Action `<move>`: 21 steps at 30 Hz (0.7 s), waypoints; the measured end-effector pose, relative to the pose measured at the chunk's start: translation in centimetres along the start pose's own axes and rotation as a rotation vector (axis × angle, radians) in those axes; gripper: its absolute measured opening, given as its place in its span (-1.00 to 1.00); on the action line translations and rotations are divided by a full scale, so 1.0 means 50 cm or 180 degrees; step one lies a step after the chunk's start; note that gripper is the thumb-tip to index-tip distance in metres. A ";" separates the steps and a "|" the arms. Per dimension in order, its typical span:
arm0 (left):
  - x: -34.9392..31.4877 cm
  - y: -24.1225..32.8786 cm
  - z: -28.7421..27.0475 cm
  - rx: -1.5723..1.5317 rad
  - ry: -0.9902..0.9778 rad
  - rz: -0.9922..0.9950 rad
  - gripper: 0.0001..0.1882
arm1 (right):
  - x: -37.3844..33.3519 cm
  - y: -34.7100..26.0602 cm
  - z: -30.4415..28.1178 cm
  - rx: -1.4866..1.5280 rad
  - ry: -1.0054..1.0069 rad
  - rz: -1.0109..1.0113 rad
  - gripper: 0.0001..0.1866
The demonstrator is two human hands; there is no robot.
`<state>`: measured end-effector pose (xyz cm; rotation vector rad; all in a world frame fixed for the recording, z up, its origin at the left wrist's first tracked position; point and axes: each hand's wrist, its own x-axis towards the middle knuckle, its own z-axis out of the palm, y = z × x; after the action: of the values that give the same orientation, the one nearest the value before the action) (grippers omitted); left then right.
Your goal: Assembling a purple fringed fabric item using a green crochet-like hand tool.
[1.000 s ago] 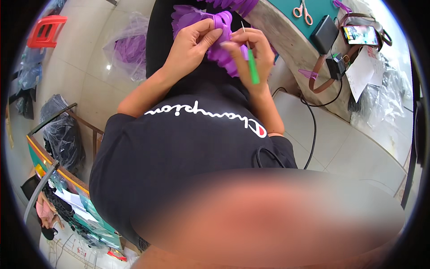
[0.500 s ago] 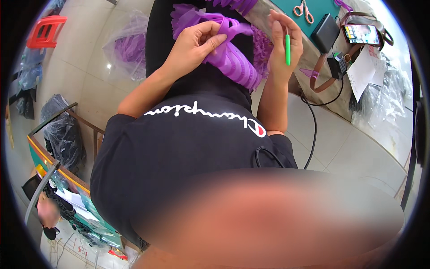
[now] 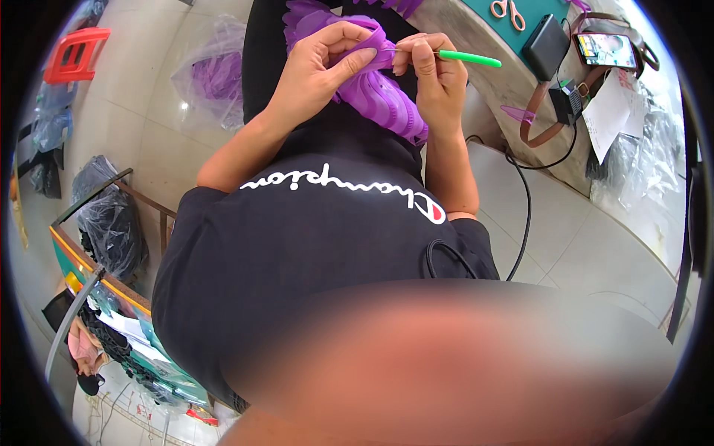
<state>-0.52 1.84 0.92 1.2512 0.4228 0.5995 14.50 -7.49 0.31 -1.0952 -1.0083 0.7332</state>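
A soft purple ribbed piece [image 3: 383, 108] with scalloped edges lies draped over my lap, its upper part lifted in my left hand [image 3: 316, 74]. The thumb and fingers of that hand pinch a folded band of it. Close by on the right, my right hand [image 3: 439, 82] is closed round a thin tool with a bright green handle [image 3: 472, 58]. The handle points right, and a fine metal shaft runs left to the purple band beside my left fingertips. Whether its tip goes through the band I cannot tell.
On the bench to the right are pink-handled scissors [image 3: 509, 12], a black box [image 3: 546, 47], a lit phone [image 3: 606, 50], a brown strap [image 3: 537, 134] and white paper [image 3: 610, 115]. Left on the floor sit a bag of purple pieces [image 3: 216, 74] and a red stool [image 3: 76, 56]. Another person [image 3: 83, 348] is at lower left.
My right hand has moved left toward my left hand and curled its fingers. The green-handled tool has swung from upright to nearly level, its shaft now at the purple band.
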 end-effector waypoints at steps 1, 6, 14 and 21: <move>0.000 -0.001 -0.001 0.0040 0.0002 0.0033 -0.81 | -0.001 0.003 0.001 0.0013 -0.0002 -0.0032 -0.77; -0.001 0.001 0.002 0.0012 0.0053 0.0052 -0.81 | -0.002 0.004 0.010 0.0053 0.0076 -0.0123 -0.78; -0.001 -0.003 0.003 0.0079 0.0079 0.0070 -0.83 | -0.005 0.002 0.015 -0.0045 0.0096 -0.0209 -0.80; -0.003 -0.009 0.006 0.0332 0.0217 0.0244 -0.84 | 0.001 -0.013 0.007 -0.2025 0.0338 -0.0553 -0.78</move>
<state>-0.38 1.41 0.59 1.3541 0.4695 0.6941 14.22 -7.53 1.00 -1.5461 -1.2654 0.2026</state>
